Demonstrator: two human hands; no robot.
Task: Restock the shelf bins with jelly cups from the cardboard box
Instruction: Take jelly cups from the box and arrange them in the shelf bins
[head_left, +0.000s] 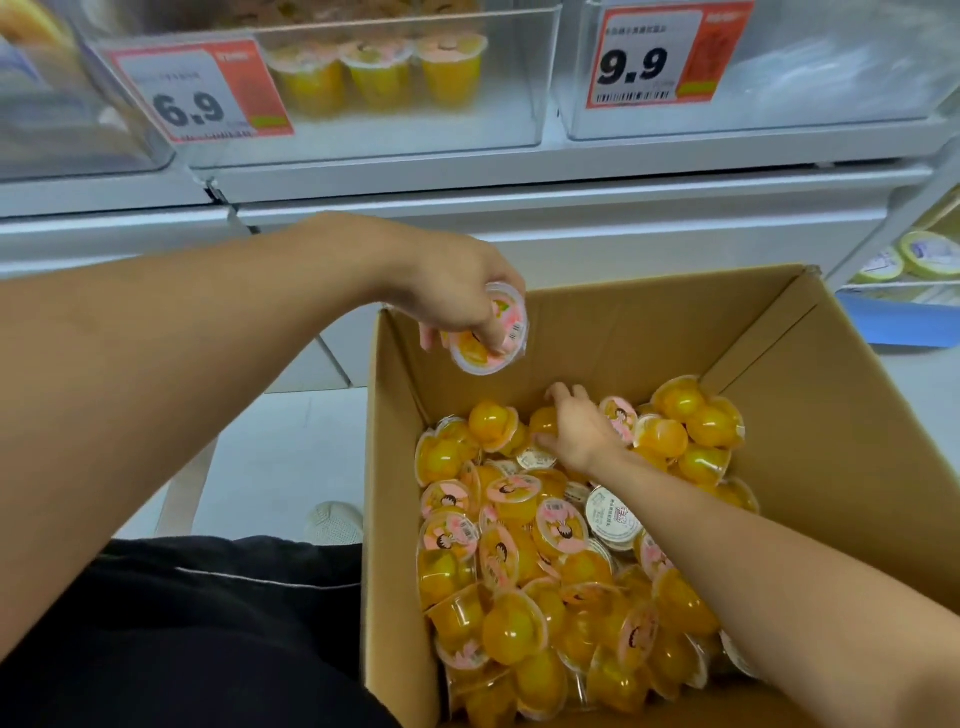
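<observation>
An open cardboard box (810, 426) on the floor holds several yellow jelly cups (519, 571) with pink lids. My left hand (447, 280) holds one jelly cup (491, 338) above the box's far left corner, lid turned toward me. My right hand (576, 426) reaches down into the box, fingers curled around a cup in the pile (543, 420). Above, a clear shelf bin (519, 104) with a 6.9 price tag (197, 93) contains three jelly cups (379, 73) standing upright.
A second clear bin with a 9.9 tag (660, 57) stands to the right, another clear bin (78, 104) at the far left. Lower right shelves hold other packaged goods (914, 260). My knee in dark trousers (182, 623) and a white shoe (332, 522) are left of the box.
</observation>
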